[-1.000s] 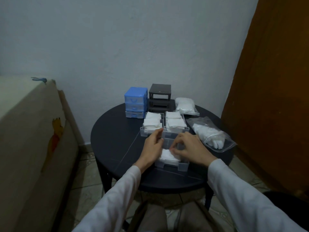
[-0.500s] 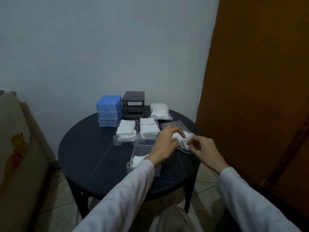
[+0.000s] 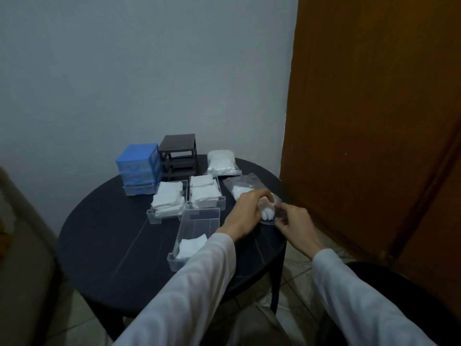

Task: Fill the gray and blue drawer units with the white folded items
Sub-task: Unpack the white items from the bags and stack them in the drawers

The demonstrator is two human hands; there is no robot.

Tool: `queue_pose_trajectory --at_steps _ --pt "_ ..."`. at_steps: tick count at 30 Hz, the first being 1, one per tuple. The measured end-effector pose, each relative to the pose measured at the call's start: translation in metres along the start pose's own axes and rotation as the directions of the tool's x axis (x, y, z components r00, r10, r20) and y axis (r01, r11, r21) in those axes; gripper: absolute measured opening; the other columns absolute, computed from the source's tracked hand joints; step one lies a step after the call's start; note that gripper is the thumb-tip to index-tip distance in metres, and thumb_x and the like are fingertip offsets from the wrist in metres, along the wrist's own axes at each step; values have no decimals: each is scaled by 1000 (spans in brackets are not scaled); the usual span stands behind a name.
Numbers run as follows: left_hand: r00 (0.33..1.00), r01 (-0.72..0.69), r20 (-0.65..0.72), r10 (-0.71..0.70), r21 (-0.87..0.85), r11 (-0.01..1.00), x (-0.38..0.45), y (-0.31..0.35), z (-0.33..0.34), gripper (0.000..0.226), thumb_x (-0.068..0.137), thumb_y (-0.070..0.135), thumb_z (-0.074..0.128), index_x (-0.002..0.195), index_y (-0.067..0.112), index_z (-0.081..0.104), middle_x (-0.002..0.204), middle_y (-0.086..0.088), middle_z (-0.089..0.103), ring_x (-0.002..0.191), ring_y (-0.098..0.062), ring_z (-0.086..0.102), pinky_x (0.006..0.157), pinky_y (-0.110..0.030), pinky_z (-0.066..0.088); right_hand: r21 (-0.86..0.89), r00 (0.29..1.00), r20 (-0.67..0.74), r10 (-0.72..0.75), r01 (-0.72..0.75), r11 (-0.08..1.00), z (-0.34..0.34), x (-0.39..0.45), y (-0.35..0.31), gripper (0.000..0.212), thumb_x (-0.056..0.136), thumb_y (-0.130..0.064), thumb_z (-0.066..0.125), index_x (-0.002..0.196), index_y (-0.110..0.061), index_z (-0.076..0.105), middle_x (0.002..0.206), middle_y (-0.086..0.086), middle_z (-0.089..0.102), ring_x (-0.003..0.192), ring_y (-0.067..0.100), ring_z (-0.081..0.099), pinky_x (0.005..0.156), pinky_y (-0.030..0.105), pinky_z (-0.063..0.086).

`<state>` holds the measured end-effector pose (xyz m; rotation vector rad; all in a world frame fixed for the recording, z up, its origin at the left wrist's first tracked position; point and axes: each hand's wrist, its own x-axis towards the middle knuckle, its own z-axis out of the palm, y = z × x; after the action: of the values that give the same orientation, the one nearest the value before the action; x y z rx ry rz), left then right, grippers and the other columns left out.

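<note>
Left hand (image 3: 245,208) now inside bag (image 3: 243,188); right hand (image 3: 295,222) pinches bag's table-edge mouth.

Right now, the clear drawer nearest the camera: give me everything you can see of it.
The nearest drawer is a long, clear plastic tray pulled out of its unit, lying flat on the dark round table with one short end toward the person. It is mostly bare inside; a small stack of white folded pieces sits at its near end. The left sleeve crosses over its near right corner. Neither hand touches it.
</note>
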<state>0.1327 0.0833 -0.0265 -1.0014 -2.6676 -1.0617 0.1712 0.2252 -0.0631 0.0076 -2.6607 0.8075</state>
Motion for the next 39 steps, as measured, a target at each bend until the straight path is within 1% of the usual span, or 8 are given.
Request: queue_pose_trajectory --at_steps 3,7,10,18,25,29,36,39 --pt "999 5 -46 -5 -3 1000 0 -4 1 24 79 -10 49 88 8 62 97 -5 61 99 -21 57 80 -20 39 -35 1000 -19 3 -4 999 5 3 1 20 86 -16 62 106 -16 61 100 5 66 87 15 62 79 31 54" --pt "998 37 -53 -35 26 999 0 -5 4 35 87 -5 48 118 5 62 129 -14 57 125 -22 48 105 -25 34 -41 999 -51 21 -23 999 8 8 -2 25 84 -25 66 105 -13 61 100 6 66 89 19 63 80 35 54" --pt "997 51 -53 -49 23 998 -1 -3 4 40 89 -4 46 127 4 55 136 -14 52 130 -22 43 105 -20 27 -76 998 -54 19 -23 997 9 12 -3 29 84 -24 65 111 -12 59 104 8 67 92 20 64 81 35 54" --pt "988 86 -134 -78 54 995 1 -7 10 35 84 10 64 118 18 61 120 -4 63 112 -17 56 97 -30 44 -46 997 -83 4 -8 999 10 12 0 17 91 -16 56 107 -13 60 95 6 68 85 16 65 76 32 56" --pt "980 76 -186 -69 30 997 0 -4 14 29 85 7 61 113 15 63 117 -4 65 108 -14 58 87 -15 37 -55 997 -66 42 -46 997 5 8 -2 25 87 -24 63 109 -14 59 101 2 66 92 17 63 79 28 52" --pt "979 81 -190 -75 24 996 2 -4 17 32 82 4 61 111 17 64 115 -3 66 107 -15 59 92 -23 43 -163 992 -127 3 -24 986 6 7 -2 19 91 -23 56 108 -16 60 97 5 65 85 15 59 70 22 44" --pt "977 104 -189 -94 40 994 5 -6 18 36 80 1 62 113 18 64 115 -4 65 109 -17 58 95 -28 44 30 993 -115 -16 20 999 -7 4 7 16 89 -13 59 102 -11 66 91 7 68 79 15 61 70 27 51" --pt "977 101 -192 -96 16 995 6 -4 19 35 82 1 60 112 17 64 113 -5 66 107 -17 59 93 -27 45 89 993 -120 -11 22 996 -15 1 10 13 87 -11 59 98 -13 65 87 3 67 74 11 60 62 17 47"
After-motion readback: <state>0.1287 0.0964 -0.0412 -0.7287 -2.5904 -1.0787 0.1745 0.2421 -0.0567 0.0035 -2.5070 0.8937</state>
